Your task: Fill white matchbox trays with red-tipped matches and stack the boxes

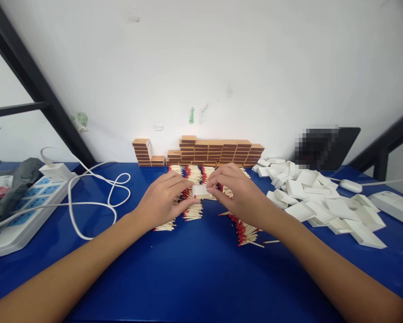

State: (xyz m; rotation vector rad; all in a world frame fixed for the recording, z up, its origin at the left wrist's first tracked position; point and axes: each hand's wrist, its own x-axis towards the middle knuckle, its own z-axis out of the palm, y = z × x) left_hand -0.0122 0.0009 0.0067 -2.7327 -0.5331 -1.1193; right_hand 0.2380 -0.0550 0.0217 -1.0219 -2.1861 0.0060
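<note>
A small white matchbox tray (201,191) is held level over the rows of matches in the middle of the table. My left hand (165,196) grips its left end between thumb and fingers. At the other end, my right hand (243,194) pinches the tray with thumb and fingertips. What lies inside the tray is too small to make out. Red-headed matches (192,212) lie in rows under and around both hands. More loose matches (244,231) spread below my right wrist.
Stacked brown matchboxes (208,152) stand along the wall, with a separate stack (141,152) to their left. Many white trays (309,193) are piled at right, before a dark tablet-like object (347,146). A power strip (23,215) and white cables (70,208) lie at left.
</note>
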